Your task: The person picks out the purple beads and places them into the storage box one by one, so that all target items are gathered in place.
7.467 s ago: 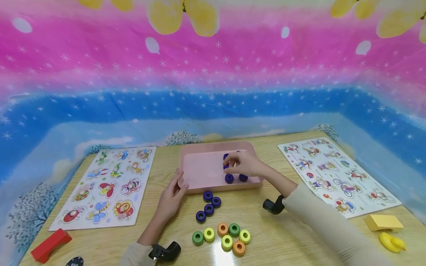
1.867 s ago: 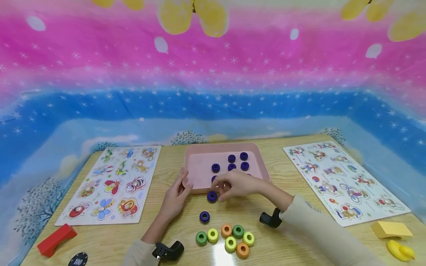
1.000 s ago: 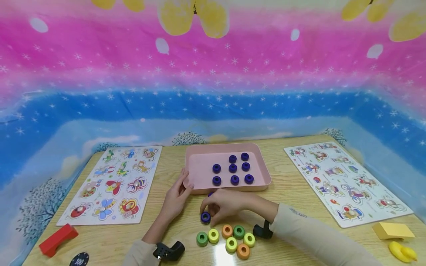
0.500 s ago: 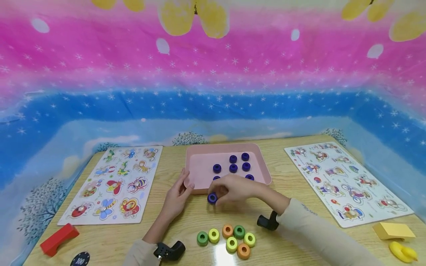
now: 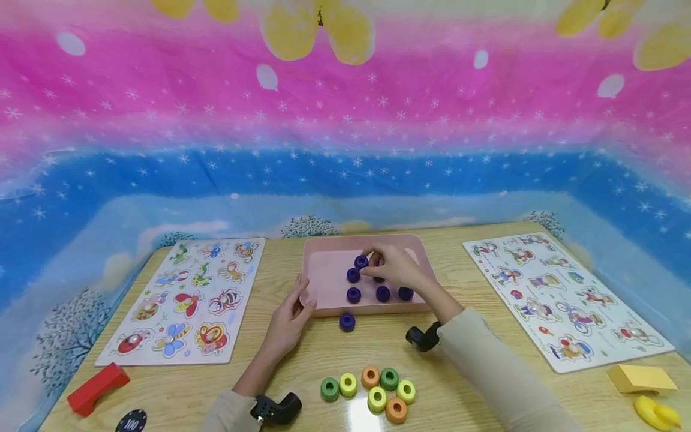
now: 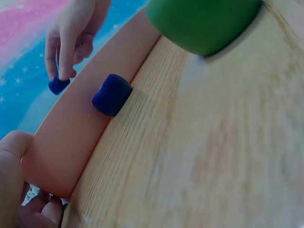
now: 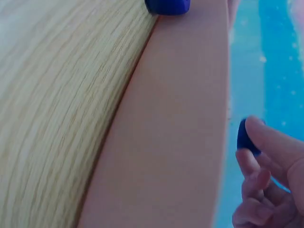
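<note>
My left hand (image 5: 286, 321) grips the near left corner of a pink tray (image 5: 324, 312), its thumb on the rim. Over the tray my right hand (image 5: 396, 266) pinches a dark blue ring-shaped bead (image 5: 361, 261) between thumb and fingertips. The right wrist view also shows this blue bead (image 7: 247, 137) in the pinch, held above the tray wall. Several matching blue beads (image 5: 353, 294) lie inside the tray, some partly hidden by the right hand. One more blue bead (image 5: 347, 322) stands on the table against the tray's front wall.
Green, yellow and orange beads (image 5: 376, 399) cluster nearer the front. Picture puzzle boards lie at left (image 5: 183, 300) and right (image 5: 564, 300). A red block (image 5: 97, 389), a black chip (image 5: 132, 421), a yellow block (image 5: 642, 379) and a rubber duck (image 5: 657, 414) sit toward the sides.
Blue beads have gone from the table in front of the tray, where several lay earlier. My right hand has risen from the table to over the tray, carrying one. My left hand stays on the corner.
</note>
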`<action>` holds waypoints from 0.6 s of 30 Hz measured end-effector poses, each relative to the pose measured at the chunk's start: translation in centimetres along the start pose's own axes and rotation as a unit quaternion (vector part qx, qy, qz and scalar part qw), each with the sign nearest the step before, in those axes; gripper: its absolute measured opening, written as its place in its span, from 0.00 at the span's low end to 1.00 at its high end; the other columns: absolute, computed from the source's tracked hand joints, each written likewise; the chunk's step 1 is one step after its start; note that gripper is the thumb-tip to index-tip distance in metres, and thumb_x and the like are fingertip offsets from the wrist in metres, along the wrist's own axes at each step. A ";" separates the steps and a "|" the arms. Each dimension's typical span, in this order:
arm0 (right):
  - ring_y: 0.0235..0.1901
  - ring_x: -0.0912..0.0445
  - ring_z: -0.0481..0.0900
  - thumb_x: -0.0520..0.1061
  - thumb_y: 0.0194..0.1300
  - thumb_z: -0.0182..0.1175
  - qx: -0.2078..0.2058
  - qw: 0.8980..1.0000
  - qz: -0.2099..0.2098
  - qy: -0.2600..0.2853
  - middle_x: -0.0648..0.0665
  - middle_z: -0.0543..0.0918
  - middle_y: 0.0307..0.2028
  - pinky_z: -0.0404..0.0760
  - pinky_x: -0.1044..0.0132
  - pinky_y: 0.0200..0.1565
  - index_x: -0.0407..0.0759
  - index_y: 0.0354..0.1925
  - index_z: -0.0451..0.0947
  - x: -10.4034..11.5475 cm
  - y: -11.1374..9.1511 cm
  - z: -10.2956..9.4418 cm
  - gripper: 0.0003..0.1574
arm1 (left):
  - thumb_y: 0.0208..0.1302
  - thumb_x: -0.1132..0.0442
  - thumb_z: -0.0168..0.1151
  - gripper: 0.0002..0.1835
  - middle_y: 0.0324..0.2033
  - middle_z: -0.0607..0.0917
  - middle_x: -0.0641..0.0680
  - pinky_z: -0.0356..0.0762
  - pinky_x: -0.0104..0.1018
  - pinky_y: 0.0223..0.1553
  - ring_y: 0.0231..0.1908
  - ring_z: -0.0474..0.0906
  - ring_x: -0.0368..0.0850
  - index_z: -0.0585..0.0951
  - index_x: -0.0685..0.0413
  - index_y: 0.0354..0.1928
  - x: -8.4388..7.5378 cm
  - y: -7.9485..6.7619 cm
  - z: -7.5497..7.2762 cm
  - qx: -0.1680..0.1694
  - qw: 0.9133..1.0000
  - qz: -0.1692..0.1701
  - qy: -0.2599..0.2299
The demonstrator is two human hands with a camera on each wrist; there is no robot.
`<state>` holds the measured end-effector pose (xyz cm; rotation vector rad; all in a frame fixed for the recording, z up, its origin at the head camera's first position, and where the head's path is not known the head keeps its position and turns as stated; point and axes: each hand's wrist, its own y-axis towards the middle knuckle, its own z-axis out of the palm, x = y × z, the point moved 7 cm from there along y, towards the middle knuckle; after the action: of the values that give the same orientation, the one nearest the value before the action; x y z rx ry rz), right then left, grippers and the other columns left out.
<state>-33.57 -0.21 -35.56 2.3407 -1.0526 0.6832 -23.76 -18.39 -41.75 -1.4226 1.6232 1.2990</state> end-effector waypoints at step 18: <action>0.23 0.60 0.72 0.48 0.48 0.62 -0.031 0.989 0.132 -0.052 0.50 0.76 0.24 0.71 0.69 0.23 0.42 0.41 0.74 -3.8 2.4 1.8 0.20 | 0.58 0.59 0.52 0.26 0.61 0.54 0.49 0.57 0.29 0.53 0.58 0.51 0.38 0.62 0.54 0.59 0.3 0.0 0.1 -0.003 1.000 -0.012 0.003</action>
<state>-37.19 -0.65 -38.72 2.2270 -1.4268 0.6171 -23.85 -18.41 -42.03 -1.4468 1.6025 1.2881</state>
